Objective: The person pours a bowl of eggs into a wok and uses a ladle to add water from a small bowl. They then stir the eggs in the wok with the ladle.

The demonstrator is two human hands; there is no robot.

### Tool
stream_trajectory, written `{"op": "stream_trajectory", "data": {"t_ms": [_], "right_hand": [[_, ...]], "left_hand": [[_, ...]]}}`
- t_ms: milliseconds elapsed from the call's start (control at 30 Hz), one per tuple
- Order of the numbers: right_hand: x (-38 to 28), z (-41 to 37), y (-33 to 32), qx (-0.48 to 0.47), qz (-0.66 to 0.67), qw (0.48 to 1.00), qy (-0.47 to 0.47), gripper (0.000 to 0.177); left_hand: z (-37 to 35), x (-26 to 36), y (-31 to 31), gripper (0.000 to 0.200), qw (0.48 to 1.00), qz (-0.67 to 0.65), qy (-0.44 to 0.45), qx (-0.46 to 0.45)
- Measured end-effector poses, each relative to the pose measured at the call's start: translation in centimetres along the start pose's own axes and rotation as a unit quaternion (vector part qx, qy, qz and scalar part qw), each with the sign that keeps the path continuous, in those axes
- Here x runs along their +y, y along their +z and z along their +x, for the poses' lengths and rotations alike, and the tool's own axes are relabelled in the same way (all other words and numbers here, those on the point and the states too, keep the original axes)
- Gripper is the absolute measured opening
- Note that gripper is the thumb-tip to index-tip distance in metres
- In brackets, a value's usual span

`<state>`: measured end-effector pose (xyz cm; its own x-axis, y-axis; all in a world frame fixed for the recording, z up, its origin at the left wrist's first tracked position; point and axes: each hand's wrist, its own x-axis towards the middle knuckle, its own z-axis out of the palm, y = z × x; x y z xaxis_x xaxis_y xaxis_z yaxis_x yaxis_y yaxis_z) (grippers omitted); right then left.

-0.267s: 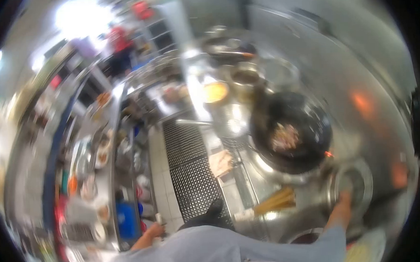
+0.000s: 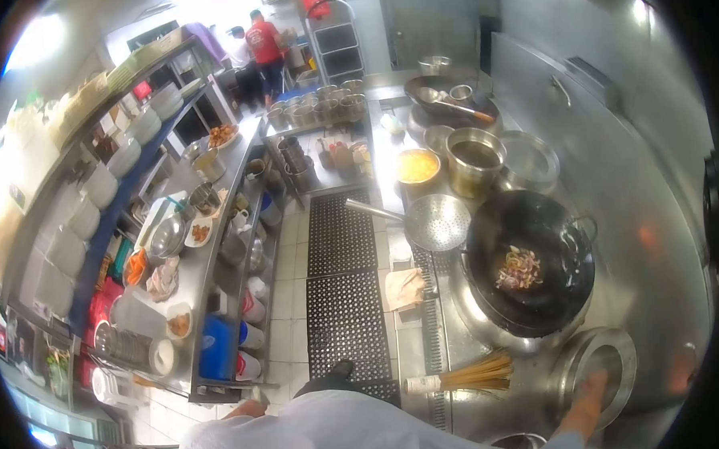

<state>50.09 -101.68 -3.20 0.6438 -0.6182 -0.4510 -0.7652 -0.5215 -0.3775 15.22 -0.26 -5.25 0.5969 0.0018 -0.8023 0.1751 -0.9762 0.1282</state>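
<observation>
My right hand [image 2: 589, 401] reaches out at the lower right, over or against a round metal pan with a wide rim [image 2: 629, 361]. I cannot make out its fingers or whether it grips anything. My left hand [image 2: 249, 408] hangs low by my side, largely covered by my grey sleeve, with its fingers hidden. Ahead of the right hand, a black wok [image 2: 566, 272] sits on the burner, holding a heap of sliced food [image 2: 519, 268]. A bamboo wok brush [image 2: 466, 374] lies on the steel counter. Beside the wok rests a perforated strainer [image 2: 438, 223] with a long handle.
Behind the wok stand a deep metal pot [image 2: 475, 159], a bowl of yellow food [image 2: 418, 166] and a second wok with a ladle [image 2: 459, 108]. A folded cloth [image 2: 404, 288] lies at the stove edge. Rubber mats [image 2: 343, 313] cover the aisle; two people stand far back.
The view has swung leftward and become sharp, so the wok and counter sit further right in it. My left hand, earlier with a small white object by it, now shows less.
</observation>
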Motion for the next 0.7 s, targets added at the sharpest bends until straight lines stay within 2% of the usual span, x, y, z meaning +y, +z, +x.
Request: {"op": "stream_trajectory", "data": {"t_ms": [33,67,100,133,167,200,233,267,300,367,467,533,600,633,667,700], "right_hand": [[-1.9,-1.8,-1.1,0.039,0.19,0.976,0.096,0.025],[-2.8,-2.5,-2.3,0.078,-0.072,0.994,-0.019,0.024],[-2.6,-2.4,-3.3,0.077,-0.33,0.931,-0.133,0.024],[-2.4,-2.3,-4.3,0.14,-0.559,0.783,-0.236,0.025],[-3.7,-3.6,-5.8,0.159,-0.528,0.807,-0.211,0.027],[-5.8,-5.1,-7.4,0.187,-0.375,0.898,-0.136,0.03],[-8.2,-6.9,-9.2,0.237,-0.121,0.961,-0.072,0.034],[-10.8,-8.5,-10.4,0.278,0.021,0.957,-0.079,0.038],[-14.0,-10.5,-10.8,0.304,0.118,0.938,-0.114,0.041],[-22.7,-18.3,-9.5,0.371,0.265,0.853,-0.253,0.035],[-34.0,-34.5,-5.6,0.097,0.267,0.9,-0.33,0.025],[-40.4,-42.7,1.2,0.022,0.214,0.835,-0.506,0.023],[-45.9,-51.8,7.8,-0.115,0.248,0.817,-0.509,0.022],[-47.5,-51.9,11.9,-0.19,0.264,0.768,-0.552,0.024],[-49.2,-52.4,16.0,-0.283,0.263,0.754,-0.532,0.027],[-51.1,-52.4,21.6,-0.422,0.327,0.684,-0.496,0.025]], "left_hand": [[0.7,-0.9,-0.3,0.034,0.998,-0.046,-0.032,0.01],[3.0,-1.9,-1.3,0.036,0.977,-0.177,-0.111,0.038],[5.5,-2.1,-2.6,0.038,0.92,-0.334,-0.186,0.089],[7.7,-1.8,-4.5,0.04,0.873,-0.422,-0.199,0.139],[9.8,-1.8,-6.6,0.04,0.843,-0.47,-0.172,0.195],[12.1,-1.9,-7.7,0.043,0.819,-0.521,-0.116,0.209],[12.0,0.3,-11.3,0.046,0.803,-0.553,-0.127,0.181],[9.1,3.0,-16.0,0.049,0.831,-0.522,-0.086,0.172],[8.4,4.3,-18.5,0.052,0.831,-0.523,-0.073,0.175],[10.7,3.5,-18.4,0.056,0.839,-0.511,-0.046,0.182],[16.1,-1.4,-15.6,0.06,0.875,-0.452,-0.031,0.171],[16.6,-4.4,-15.3,0.061,0.913,-0.381,-0.042,0.137],[15.1,-6.8,-15.3,0.062,0.909,-0.39,-0.061,0.133],[14.5,-8.2,-15.8,0.062,0.907,-0.393,-0.073,0.133],[14.3,-9.6,-15.9,0.062,0.9,-0.406,-0.077,0.137],[14.1,-10.6,-15.9,0.062,0.894,-0.419,-0.083,0.139]]}}
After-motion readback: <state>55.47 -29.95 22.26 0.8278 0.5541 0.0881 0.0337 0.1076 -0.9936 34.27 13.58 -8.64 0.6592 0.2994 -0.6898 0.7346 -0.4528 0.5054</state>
